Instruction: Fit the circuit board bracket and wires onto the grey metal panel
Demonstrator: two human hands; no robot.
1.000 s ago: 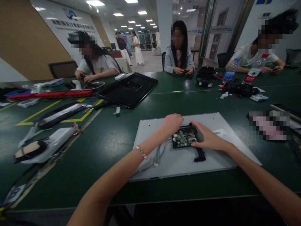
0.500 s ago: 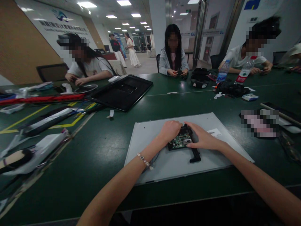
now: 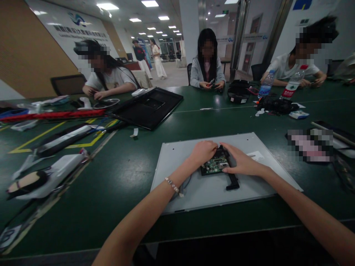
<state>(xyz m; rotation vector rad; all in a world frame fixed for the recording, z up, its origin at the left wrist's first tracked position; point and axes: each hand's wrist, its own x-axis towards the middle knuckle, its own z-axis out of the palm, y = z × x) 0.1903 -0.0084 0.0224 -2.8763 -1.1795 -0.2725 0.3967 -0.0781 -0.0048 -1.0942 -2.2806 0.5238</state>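
Note:
A flat grey metal panel [image 3: 191,199] lies on the green table in front of me. On it sits a green circuit board [image 3: 214,166] in a black frame, with a black plastic bracket [image 3: 233,183] along its right side. My left hand [image 3: 204,152] is closed at the board's far left edge, its fingertips curled; whatever they pinch is hidden. From the right, my right hand [image 3: 242,161] grips the board, thumb on its near right corner and fingers at its far edge. A thin cable [image 3: 188,181] runs beneath my left wrist.
A black monitor housing [image 3: 149,107] lies beyond the panel to the left. Bottles [image 3: 266,84], black gear [image 3: 277,105] and a blurred pink item [image 3: 309,145] are to the right. White and black devices [image 3: 61,166] lie left. Several people sit across the table.
The whole view has shifted slightly, so everything appears a little further right. Both hands keep nearly the same hold at the board.

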